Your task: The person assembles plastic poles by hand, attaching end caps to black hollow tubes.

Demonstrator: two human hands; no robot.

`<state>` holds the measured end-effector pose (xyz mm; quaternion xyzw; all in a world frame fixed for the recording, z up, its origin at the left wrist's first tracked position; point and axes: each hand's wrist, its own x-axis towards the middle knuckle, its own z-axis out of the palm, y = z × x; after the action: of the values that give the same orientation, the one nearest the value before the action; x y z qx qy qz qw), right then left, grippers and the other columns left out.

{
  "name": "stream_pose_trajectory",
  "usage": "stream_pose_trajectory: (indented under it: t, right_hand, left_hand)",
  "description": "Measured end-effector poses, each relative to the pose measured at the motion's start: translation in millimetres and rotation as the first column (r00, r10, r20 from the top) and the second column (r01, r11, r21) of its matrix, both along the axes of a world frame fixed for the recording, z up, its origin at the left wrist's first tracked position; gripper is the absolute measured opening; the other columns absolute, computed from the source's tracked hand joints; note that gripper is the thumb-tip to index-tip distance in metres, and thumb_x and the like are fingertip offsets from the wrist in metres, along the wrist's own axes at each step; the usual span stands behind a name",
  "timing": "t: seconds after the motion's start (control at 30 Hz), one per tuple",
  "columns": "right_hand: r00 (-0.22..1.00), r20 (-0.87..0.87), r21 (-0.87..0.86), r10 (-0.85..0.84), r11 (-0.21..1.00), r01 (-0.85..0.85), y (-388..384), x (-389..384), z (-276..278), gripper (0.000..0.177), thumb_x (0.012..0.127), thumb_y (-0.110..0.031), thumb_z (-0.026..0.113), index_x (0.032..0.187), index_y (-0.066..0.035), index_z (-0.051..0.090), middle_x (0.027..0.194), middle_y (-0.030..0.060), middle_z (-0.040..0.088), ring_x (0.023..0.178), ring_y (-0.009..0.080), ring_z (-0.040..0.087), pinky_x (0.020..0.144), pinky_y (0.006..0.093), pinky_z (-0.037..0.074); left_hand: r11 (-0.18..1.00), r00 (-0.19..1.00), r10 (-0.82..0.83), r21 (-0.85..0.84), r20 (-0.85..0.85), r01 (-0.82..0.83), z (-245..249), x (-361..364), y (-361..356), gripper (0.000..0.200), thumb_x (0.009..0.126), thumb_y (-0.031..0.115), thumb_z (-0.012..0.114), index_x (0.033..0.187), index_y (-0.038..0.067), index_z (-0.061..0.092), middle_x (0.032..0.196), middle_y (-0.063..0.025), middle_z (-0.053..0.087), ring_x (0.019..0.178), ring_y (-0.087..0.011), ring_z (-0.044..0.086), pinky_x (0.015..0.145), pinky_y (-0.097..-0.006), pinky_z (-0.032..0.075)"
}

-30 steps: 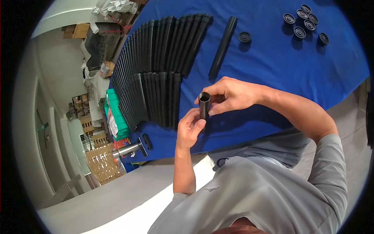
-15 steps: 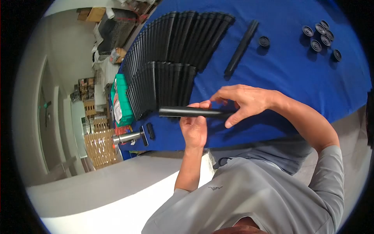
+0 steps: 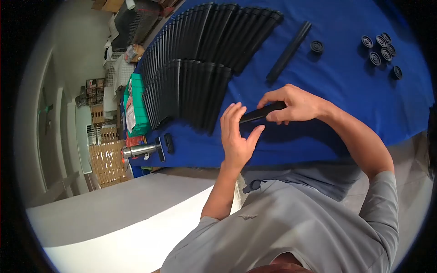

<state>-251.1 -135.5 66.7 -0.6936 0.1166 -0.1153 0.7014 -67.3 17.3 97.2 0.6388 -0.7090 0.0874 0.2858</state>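
Observation:
A short black tube [image 3: 259, 113] lies across the space between my hands, slanting up to the right. My right hand [image 3: 295, 107] grips its right end between thumb and fingers. At the tube's left end, my left hand [image 3: 237, 134] is upright with thumb and fingers spread, the fingers beside the end. A single black tube [image 3: 289, 51] lies on the blue cloth [image 3: 337, 77] beyond my right hand, with a round black cap [image 3: 317, 46] to its right. More round caps [image 3: 374, 58] sit in a loose group at the far right.
Rows of black tubes [image 3: 205, 86] fan out on the cloth at the back left. Beside them are a green bin [image 3: 139, 104], a metal cylinder [image 3: 142, 150] and a small black piece [image 3: 169, 143]. Boxes and a woven rack [image 3: 107, 164] stand beyond the table's left edge.
My left fingers have let go of the tube and spread. My right hand has closed on its right end. The tube now tilts and appears shorter, its left end farther right.

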Motion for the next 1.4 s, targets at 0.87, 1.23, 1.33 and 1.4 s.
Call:
stream_pose_trajectory:
  t: [0.87, 1.23, 1.33, 1.4]
  right_hand:
    - [0.935, 0.309, -0.107, -0.176, 0.97, 0.218, 0.9, 1.0, -7.9, 0.035, 0.085, -0.025, 0.085, 0.11, -0.003, 0.074, 0.081, 0.0038, 0.067, 0.071, 0.0133, 0.061, 0.062, 0.031, 0.049]
    - [0.629, 0.469, -0.81, -0.62, -0.019, 0.586, -57.8, -35.6, 0.5, 0.042, 0.08, -0.041, 0.081, 0.102, -0.008, 0.07, 0.099, 0.0116, 0.065, 0.091, 0.0313, 0.065, 0.076, 0.0417, 0.053]
    - [0.556, 0.205, -0.955, -0.805, -0.04, 0.294, -63.9, -43.9, -16.6, 0.035, 0.085, -0.023, 0.076, 0.116, -0.01, 0.067, 0.108, 0.0125, 0.062, 0.103, 0.0301, 0.064, 0.083, 0.043, 0.053]
    - [0.563, -0.002, -0.976, -0.827, 0.125, 0.18, -64.6, -44.8, -23.5, 0.033, 0.085, -0.019, 0.075, 0.117, -0.011, 0.067, 0.108, 0.0126, 0.062, 0.104, 0.0307, 0.064, 0.083, 0.0442, 0.054]
  left_hand:
    - [0.817, -0.131, 0.321, 0.205, -0.938, 0.539, -12.5, -25.7, 40.3, 0.05, 0.095, 0.036, 0.076, 0.124, -0.001, 0.06, 0.089, -0.0087, 0.061, 0.083, -0.0204, 0.057, 0.074, -0.0339, 0.048]
    - [0.894, -0.58, 0.009, -0.254, -0.814, 0.37, -71.2, 7.4, -39.6, 0.025, 0.1, 0.019, 0.066, 0.123, 0.011, 0.062, 0.147, -0.0235, 0.055, 0.133, -0.0446, 0.055, 0.109, -0.0546, 0.053]
    - [0.9, -0.508, -0.043, -0.254, -0.86, 0.353, -75.5, 17.5, -47.9, 0.022, 0.101, 0.013, 0.063, 0.122, 0.01, 0.061, 0.142, -0.0274, 0.057, 0.133, -0.0476, 0.054, 0.11, -0.0539, 0.053]
    - [0.908, -0.511, -0.03, -0.237, -0.859, 0.346, -81.8, 19.5, -49.9, 0.023, 0.101, 0.012, 0.063, 0.123, 0.01, 0.06, 0.139, -0.0278, 0.059, 0.133, -0.0476, 0.055, 0.109, -0.0536, 0.054]
